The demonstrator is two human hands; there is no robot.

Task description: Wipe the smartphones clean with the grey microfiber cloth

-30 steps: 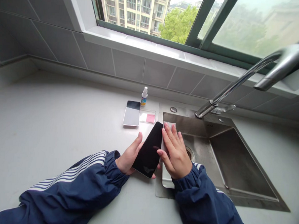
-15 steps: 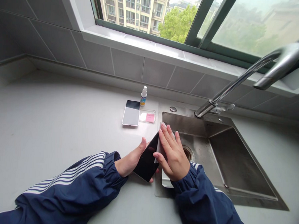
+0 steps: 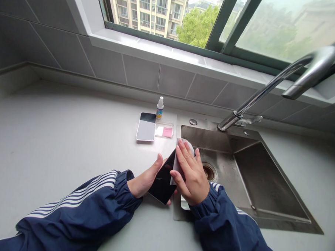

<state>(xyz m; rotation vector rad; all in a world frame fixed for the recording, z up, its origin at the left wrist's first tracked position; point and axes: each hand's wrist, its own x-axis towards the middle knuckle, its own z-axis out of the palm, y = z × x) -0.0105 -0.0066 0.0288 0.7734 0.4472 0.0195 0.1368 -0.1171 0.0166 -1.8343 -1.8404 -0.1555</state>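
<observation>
Covering most of the cloth (image 3: 188, 145), the right hand (image 3: 189, 174) presses it flat on the dark phone (image 3: 162, 182), which the left hand (image 3: 145, 180) grips.

The phone (image 3: 163, 180) sits between the left hand (image 3: 143, 180) and right hand (image 3: 192, 176), over the surface (image 3: 58, 135) just left of the sink (image 3: 264, 189). The cloth (image 3: 184, 145) lies on the phone under the right hand's flat fingers. Behind them a second phone (image 3: 146, 126) lies on the surface, a small tray (image 3: 164, 131) to its right, and a spray bottle (image 3: 159, 108) behind both. The faucet (image 3: 269, 83) rises behind the sink.
</observation>
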